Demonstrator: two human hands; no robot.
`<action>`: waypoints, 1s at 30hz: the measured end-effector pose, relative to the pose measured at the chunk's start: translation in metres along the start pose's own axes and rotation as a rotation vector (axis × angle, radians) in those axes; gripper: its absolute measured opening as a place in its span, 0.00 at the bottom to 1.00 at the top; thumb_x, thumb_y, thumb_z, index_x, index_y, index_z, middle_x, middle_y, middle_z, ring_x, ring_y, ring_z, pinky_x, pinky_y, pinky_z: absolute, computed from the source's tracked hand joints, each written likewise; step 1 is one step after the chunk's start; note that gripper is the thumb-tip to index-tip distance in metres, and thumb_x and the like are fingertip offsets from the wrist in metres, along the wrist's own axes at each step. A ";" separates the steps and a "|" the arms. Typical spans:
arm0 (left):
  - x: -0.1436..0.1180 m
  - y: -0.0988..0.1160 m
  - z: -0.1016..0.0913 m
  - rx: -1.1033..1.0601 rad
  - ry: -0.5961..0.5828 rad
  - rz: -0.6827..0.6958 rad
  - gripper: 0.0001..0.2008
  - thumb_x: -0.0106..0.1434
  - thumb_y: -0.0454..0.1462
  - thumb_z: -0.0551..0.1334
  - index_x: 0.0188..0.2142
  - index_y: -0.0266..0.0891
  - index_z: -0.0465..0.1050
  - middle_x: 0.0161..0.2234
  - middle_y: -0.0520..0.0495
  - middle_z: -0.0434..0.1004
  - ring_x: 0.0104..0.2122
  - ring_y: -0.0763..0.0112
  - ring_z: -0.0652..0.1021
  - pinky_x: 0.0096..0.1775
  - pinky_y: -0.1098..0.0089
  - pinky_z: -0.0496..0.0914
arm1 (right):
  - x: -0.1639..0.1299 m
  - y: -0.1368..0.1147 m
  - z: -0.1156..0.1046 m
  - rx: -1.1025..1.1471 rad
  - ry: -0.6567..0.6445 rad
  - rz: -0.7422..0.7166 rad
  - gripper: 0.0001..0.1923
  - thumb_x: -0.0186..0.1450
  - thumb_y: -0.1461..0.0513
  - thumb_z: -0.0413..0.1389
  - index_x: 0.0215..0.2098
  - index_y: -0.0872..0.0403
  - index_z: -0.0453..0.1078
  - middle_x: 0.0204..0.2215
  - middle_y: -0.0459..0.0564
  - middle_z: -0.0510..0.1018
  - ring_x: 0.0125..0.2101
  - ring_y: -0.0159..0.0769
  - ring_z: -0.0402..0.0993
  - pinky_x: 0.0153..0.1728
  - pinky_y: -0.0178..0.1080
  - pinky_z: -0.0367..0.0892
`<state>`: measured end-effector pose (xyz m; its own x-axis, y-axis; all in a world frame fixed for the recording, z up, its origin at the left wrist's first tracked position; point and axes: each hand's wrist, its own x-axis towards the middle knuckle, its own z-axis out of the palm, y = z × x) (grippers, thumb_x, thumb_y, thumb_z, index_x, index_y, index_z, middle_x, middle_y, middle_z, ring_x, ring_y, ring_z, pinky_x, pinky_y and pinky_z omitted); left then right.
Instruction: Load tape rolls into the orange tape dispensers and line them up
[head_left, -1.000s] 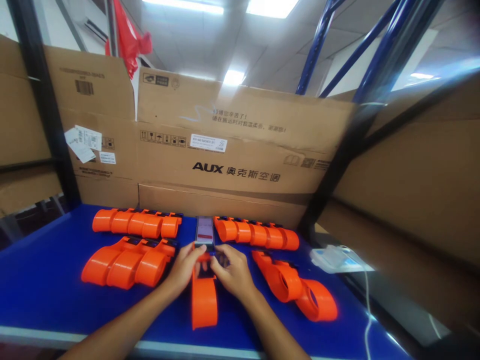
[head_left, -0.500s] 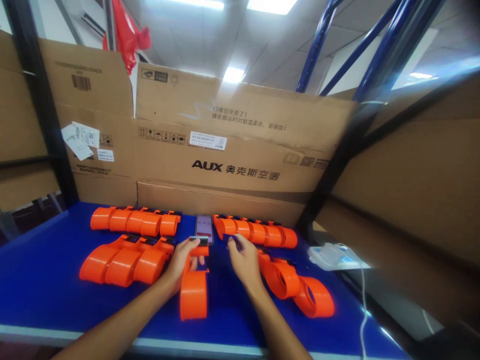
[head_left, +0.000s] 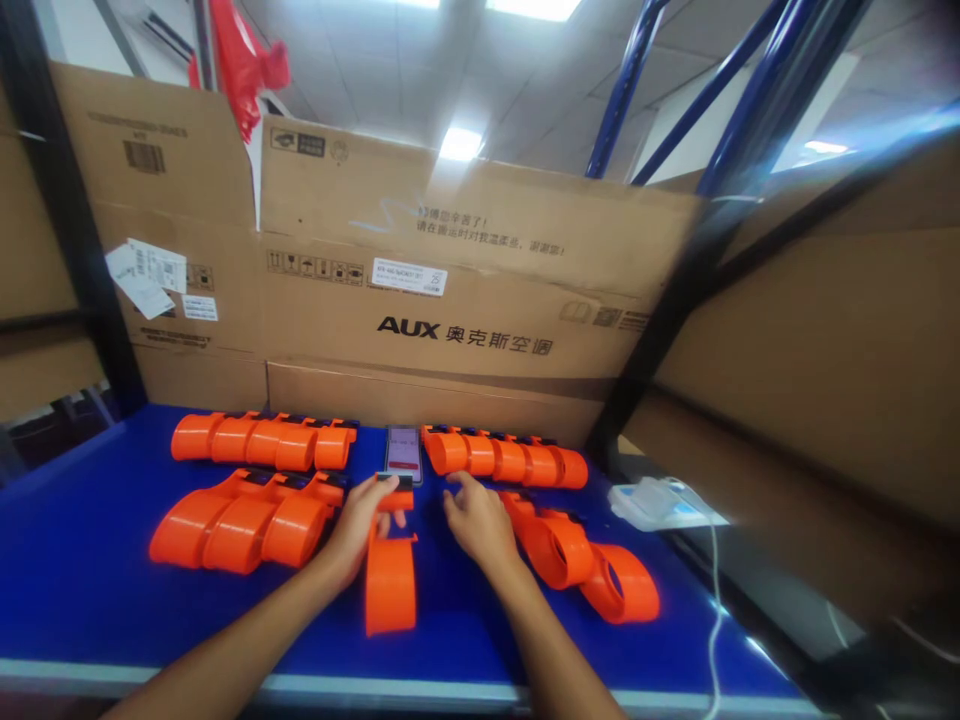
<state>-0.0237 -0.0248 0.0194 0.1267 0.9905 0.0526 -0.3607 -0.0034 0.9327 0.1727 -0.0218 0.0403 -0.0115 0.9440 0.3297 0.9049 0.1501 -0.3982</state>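
Blue table [head_left: 90,560], cardboard boxes behind. Left hand [head_left: 360,525] pinches top end of orange part [head_left: 390,585] lying mid-table; right hand [head_left: 476,520] loosely curled, empty, beside phone [head_left: 403,452].

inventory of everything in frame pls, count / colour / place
orange part in hand: 1, orange, centre front of table, far end held by left hand
orange parts, left groups: two rows, orange with dark trim, left of centre; exact count unclear
orange parts, right groups: one back row plus a loose pair in front, orange, right of centre
phone: 1, screen lit, back centre between the rows
table: 1, blue top, pale front edge
cardboard boxes: several, brown, behind and to both sides
white pack with cable: 1, right of the table
red cloth: 1, top left
left hand: grips the part's far end
right hand: on the table by the right parts, holding nothing visible
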 end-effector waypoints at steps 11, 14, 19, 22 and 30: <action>-0.002 -0.001 0.001 0.048 -0.011 -0.007 0.21 0.59 0.52 0.66 0.37 0.36 0.73 0.20 0.51 0.74 0.12 0.79 0.64 0.16 0.77 0.54 | -0.009 -0.022 -0.010 0.508 0.049 -0.540 0.20 0.70 0.59 0.54 0.60 0.48 0.68 0.44 0.52 0.76 0.43 0.40 0.73 0.47 0.42 0.69; -0.003 0.000 0.001 0.055 -0.014 -0.016 0.22 0.58 0.53 0.66 0.38 0.36 0.73 0.20 0.50 0.75 0.12 0.79 0.65 0.16 0.77 0.54 | -0.010 -0.026 -0.009 0.549 0.024 -0.573 0.17 0.69 0.60 0.55 0.56 0.47 0.72 0.45 0.52 0.75 0.45 0.40 0.73 0.47 0.41 0.70; -0.002 0.001 0.002 0.023 0.011 -0.013 0.22 0.57 0.53 0.67 0.36 0.36 0.74 0.20 0.51 0.74 0.12 0.80 0.63 0.16 0.76 0.53 | -0.009 -0.028 -0.007 0.594 0.034 -0.480 0.14 0.69 0.59 0.55 0.52 0.49 0.74 0.42 0.51 0.78 0.35 0.36 0.74 0.34 0.36 0.70; -0.002 0.008 0.001 -0.090 0.079 -0.026 0.22 0.56 0.54 0.67 0.32 0.36 0.73 0.18 0.52 0.72 0.12 0.80 0.63 0.16 0.76 0.53 | -0.004 -0.020 -0.006 0.576 0.112 -0.383 0.14 0.69 0.57 0.55 0.51 0.51 0.73 0.39 0.51 0.79 0.30 0.35 0.73 0.31 0.36 0.70; -0.001 0.016 -0.001 -0.238 0.157 -0.040 0.22 0.53 0.53 0.69 0.27 0.36 0.71 0.18 0.52 0.71 0.14 0.79 0.64 0.18 0.76 0.56 | 0.004 -0.004 0.007 0.192 0.058 -0.398 0.12 0.68 0.63 0.55 0.48 0.52 0.74 0.43 0.54 0.80 0.44 0.44 0.74 0.48 0.44 0.69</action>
<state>-0.0302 -0.0254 0.0338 0.0074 0.9984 -0.0552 -0.5674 0.0497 0.8219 0.1663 -0.0166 0.0370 -0.3139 0.7847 0.5345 0.7396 0.5551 -0.3807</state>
